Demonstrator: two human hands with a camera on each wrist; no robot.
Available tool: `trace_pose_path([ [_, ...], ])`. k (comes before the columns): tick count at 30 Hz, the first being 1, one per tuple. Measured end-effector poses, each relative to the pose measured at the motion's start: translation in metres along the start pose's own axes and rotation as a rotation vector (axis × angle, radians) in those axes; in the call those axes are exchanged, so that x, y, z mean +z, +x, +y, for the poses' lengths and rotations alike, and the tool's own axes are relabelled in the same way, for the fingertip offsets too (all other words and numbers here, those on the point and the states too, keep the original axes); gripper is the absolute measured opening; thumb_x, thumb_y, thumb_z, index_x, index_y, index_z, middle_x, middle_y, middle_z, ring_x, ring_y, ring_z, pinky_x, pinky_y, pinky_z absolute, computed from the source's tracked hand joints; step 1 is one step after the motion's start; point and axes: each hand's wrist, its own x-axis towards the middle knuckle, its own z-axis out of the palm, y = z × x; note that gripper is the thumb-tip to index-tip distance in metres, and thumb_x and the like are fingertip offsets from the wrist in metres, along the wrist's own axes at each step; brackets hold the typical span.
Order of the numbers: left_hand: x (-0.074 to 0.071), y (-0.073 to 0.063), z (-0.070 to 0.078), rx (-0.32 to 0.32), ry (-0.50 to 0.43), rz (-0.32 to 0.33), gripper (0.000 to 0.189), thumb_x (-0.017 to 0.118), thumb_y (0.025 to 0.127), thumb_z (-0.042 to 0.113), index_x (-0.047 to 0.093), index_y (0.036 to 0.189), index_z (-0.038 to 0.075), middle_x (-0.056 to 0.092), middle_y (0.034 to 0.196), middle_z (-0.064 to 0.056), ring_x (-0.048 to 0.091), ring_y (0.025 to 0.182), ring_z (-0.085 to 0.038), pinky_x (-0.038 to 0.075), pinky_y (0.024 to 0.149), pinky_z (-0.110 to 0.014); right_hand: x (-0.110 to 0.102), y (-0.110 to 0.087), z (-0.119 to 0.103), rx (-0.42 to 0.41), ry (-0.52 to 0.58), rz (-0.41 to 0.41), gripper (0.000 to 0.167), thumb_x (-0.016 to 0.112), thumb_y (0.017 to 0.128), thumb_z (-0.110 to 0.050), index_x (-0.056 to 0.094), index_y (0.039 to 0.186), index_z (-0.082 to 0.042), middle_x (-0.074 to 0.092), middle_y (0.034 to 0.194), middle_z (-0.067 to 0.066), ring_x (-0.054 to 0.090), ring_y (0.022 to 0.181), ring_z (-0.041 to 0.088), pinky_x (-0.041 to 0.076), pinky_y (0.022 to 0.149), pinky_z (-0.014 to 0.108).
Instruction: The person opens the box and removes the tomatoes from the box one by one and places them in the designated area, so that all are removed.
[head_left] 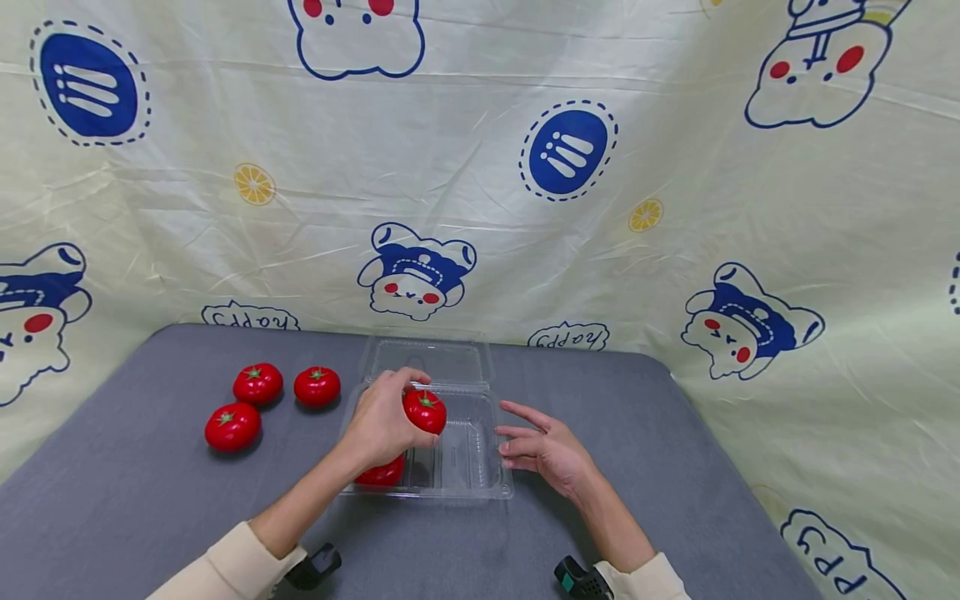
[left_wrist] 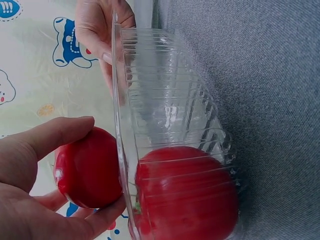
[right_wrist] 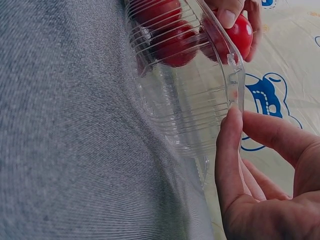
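Observation:
My left hand [head_left: 386,419] grips a glossy red tomato [head_left: 425,411] with a green stem top between thumb and fingers, over a clear plastic clamshell box [head_left: 480,492]. In the left wrist view the held tomato [left_wrist: 90,170] is at rim height. Inside the box, under my left hand, sits another tomato [head_left: 380,472]; the right wrist view shows red tomatoes [right_wrist: 175,46] through the ribbed wall. My right hand [head_left: 551,454] is at the box's right side, fingers extended and spread, with fingertips [right_wrist: 231,120] right at the rim.
Three more tomatoes lie on the grey cloth [head_left: 120,492] left of the box: a rear one [head_left: 258,384], a front one [head_left: 233,427] and one nearer the box [head_left: 317,387]. The transparent lid [head_left: 427,358] is folded back behind the box. A printed curtain [head_left: 480,167] hangs behind the table.

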Motion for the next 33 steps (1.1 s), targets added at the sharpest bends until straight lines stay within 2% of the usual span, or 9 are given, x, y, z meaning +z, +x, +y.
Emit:
trace_pose_path([
  [17, -0.003, -0.004, -0.004, 0.008, 0.013, 0.027, 0.072, 0.095, 0.066, 0.022, 0.064, 0.130, 0.015, 0.056, 0.128, -0.011, 0.052, 0.122, -0.034, 0.061, 0.079, -0.047, 0.001, 0.000, 0.000, 0.001, -0.011, 0.010, 0.075, 0.071, 0.087, 0.002, 0.041, 0.154, -0.008, 0.050, 0.147, 0.032, 0.072, 0.093, 0.017, 0.061, 0.080, 0.033],
  [33, -0.021, -0.008, -0.011, -0.016, -0.060, 0.036, 0.071, 0.093, 0.070, 0.028, 0.062, 0.133, 0.019, 0.063, 0.128, -0.011, 0.058, 0.118, -0.034, 0.062, 0.077, -0.044, 0.000, 0.000, 0.000, -0.003, 0.000, -0.001, 0.076, 0.071, 0.087, 0.003, 0.040, 0.155, -0.007, 0.048, 0.147, 0.032, 0.072, 0.094, 0.017, 0.061, 0.080, 0.032],
])
